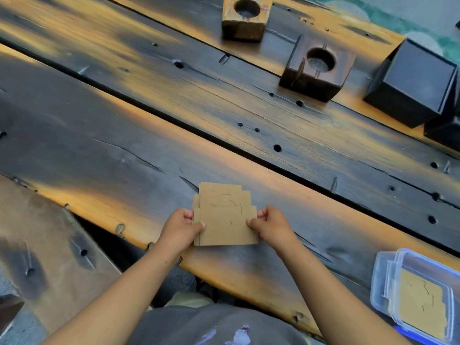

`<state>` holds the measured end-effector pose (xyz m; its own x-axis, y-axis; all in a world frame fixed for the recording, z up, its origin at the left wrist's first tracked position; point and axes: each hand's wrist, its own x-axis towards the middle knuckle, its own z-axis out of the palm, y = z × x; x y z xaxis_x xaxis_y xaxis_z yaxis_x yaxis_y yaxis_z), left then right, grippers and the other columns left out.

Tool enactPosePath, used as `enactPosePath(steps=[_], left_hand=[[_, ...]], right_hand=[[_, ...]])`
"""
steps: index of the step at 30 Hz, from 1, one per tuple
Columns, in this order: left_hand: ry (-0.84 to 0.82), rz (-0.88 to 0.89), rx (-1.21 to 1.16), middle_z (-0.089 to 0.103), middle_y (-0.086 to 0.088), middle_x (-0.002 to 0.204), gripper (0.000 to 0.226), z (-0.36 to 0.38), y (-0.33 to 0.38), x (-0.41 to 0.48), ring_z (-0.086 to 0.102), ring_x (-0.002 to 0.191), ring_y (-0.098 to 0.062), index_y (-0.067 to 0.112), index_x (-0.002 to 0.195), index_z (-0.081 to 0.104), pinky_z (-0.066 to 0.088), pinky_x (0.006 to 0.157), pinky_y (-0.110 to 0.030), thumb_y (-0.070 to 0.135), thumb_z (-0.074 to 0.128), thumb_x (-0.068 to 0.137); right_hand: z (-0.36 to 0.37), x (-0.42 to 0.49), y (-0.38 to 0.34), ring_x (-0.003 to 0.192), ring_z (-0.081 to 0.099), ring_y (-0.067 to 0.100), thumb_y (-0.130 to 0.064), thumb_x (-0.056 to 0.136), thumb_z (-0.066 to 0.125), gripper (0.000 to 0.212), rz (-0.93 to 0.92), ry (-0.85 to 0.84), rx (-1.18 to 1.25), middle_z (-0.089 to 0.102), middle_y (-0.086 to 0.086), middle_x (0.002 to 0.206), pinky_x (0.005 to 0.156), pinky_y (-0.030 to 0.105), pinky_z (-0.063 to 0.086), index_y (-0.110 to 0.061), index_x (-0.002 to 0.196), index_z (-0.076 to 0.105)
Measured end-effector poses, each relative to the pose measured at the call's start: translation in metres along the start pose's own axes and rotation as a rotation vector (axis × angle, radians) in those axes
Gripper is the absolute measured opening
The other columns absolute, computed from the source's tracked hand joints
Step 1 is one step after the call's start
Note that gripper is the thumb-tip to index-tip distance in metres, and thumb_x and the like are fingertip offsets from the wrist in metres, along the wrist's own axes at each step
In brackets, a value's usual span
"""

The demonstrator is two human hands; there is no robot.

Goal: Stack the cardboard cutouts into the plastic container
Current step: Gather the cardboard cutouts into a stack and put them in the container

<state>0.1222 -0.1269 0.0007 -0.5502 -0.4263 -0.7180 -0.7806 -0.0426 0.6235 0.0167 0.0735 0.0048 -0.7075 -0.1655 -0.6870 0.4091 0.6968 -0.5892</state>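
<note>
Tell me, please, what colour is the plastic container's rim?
Blue, on the clear plastic container, seen in the head view.

We count two hands (pixel 183 226) (pixel 272 226), one fanned stack of cardboard cutouts (pixel 225 215) whose number we cannot tell, one plastic container (pixel 420 295), two wooden blocks (pixel 245 17) (pixel 317 69) and one black box (pixel 413 83).

A dark plank table (pixel 104 100) with amber streaks, knots and small holes fills the view; at twelve o'clock sits a pale wooden block (pixel 245 18) with a round recess in its top; toward one o'clock stands a darker wooden block (pixel 317 72) of the same kind; at two o'clock, a black cube (pixel 410 83), well apart from both.
</note>
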Motion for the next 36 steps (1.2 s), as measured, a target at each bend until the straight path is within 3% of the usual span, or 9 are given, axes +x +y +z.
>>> enactPosePath(steps=[2,7,10,15,23,28,36], left_hand=[[0.007,0.005,0.003,0.064,-0.009,0.095,0.026,-0.007,0.007,0.010,0.063,0.089,-0.025,0.011,0.104,0.059,0.052,0.081,-0.041,0.016,0.072,0.083],[0.025,0.022,-0.009,0.064,0.003,0.074,0.018,-0.012,0.013,0.033,0.063,0.070,-0.015,0.023,0.078,0.058,0.048,0.061,-0.028,0.012,0.072,0.082],[0.026,-0.011,0.011,0.063,0.001,0.071,0.020,-0.008,0.013,0.042,0.063,0.072,-0.021,0.021,0.073,0.057,0.052,0.072,-0.035,0.011,0.072,0.080],[0.000,-0.072,0.047,0.072,-0.009,0.084,0.021,-0.007,0.006,0.055,0.071,0.089,-0.032,0.021,0.073,0.056,0.057,0.086,-0.050,0.009,0.073,0.078],[-0.035,-0.085,0.123,0.068,-0.004,0.083,0.023,-0.012,0.006,0.066,0.069,0.090,-0.030,0.023,0.077,0.054,0.057,0.084,-0.047,0.016,0.076,0.077],[-0.040,-0.062,0.190,0.064,-0.005,0.085,0.025,-0.014,0.008,0.066,0.065,0.087,-0.029,0.022,0.079,0.052,0.055,0.081,-0.046,0.019,0.076,0.078],[-0.018,-0.050,0.193,0.062,-0.001,0.079,0.026,-0.012,0.007,0.064,0.063,0.081,-0.024,0.023,0.077,0.051,0.052,0.074,-0.038,0.016,0.076,0.079]], right_hand=[[0.004,0.008,-0.009,0.089,0.064,0.028,-0.024,0.084,0.070,0.020,-0.011,0.001,0.007,0.063,0.006,0.089,0.087,0.049,0.053,-0.018,0.085,0.051],[0.013,0.030,-0.022,0.080,0.059,0.023,-0.022,0.085,0.068,0.023,0.010,0.016,-0.023,0.060,0.005,0.085,0.085,0.047,0.053,-0.020,0.078,0.046],[0.017,0.042,-0.023,0.082,0.058,0.024,-0.022,0.084,0.067,0.025,0.039,0.052,-0.073,0.059,0.004,0.085,0.083,0.044,0.052,-0.020,0.076,0.044],[0.032,0.051,-0.019,0.081,0.056,0.024,-0.020,0.083,0.067,0.026,0.086,0.053,-0.108,0.058,0.003,0.084,0.079,0.041,0.051,-0.021,0.075,0.042],[0.039,0.054,-0.010,0.078,0.058,0.024,-0.019,0.082,0.071,0.024,0.167,0.053,0.016,0.060,0.004,0.084,0.074,0.040,0.052,-0.020,0.084,0.047],[0.039,0.056,-0.009,0.079,0.059,0.024,-0.021,0.083,0.072,0.025,0.153,0.057,-0.031,0.061,0.003,0.083,0.081,0.044,0.054,-0.021,0.083,0.047],[0.039,0.056,-0.009,0.075,0.060,0.023,-0.022,0.084,0.071,0.021,0.152,0.058,-0.058,0.062,0.004,0.085,0.071,0.040,0.054,-0.017,0.090,0.051]])
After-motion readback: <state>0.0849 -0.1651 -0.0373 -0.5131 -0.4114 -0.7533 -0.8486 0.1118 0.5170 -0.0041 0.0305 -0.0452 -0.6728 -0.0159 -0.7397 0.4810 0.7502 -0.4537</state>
